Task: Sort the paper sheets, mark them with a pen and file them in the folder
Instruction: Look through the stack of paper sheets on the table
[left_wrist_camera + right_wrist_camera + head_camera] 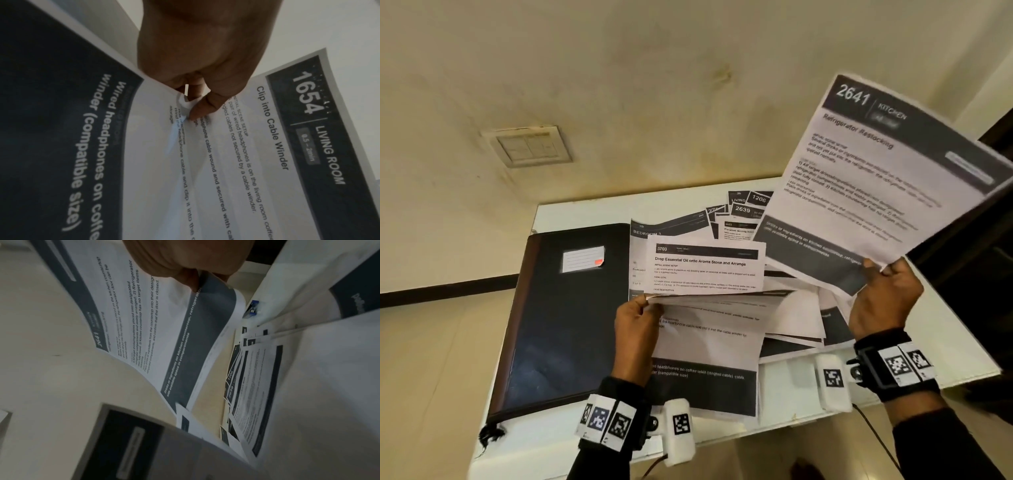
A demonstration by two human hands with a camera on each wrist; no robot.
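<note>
Sheet 2641 point(873, 178) is lifted clear of the table point(804, 383), pinched at its lower edge by the right hand point(883, 301), thumb on the printed face and fingers behind. Its dark header reads "2641 | KITCHEN", the title "Refrigerator Restocking", and the dark footer band begins "Drinks or ingredients on kitchen countertop, refrigerator"; the right wrist view shows the page curving away from the grip.

Left hand point(635, 329) pinches a second sheet point(709, 346) at its left edge, thumb and forefinger creasing the paper; the left wrist view reads "1654 | LIVING ROOM", "0.5 - 2min", "Clip into Cable Winder", and in the footer "Wired headphones on coffee", "winder (compatible size)". Just above that hand a smaller sheet point(705, 267) stands up, headed "3703", titled "Drop Essential Oil onto Aroma Stone and Arrange".

More sheets point(743, 209) lie fanned on the table behind and under these, showing "BEDROOM 3", "LIVING", "1206", "2639". All are white with dark grey header and footer bands.

Folder point(565, 315), black with a brown spine, lies closed at the left of the papers, a white lined label point(582, 259) on its cover
</note>
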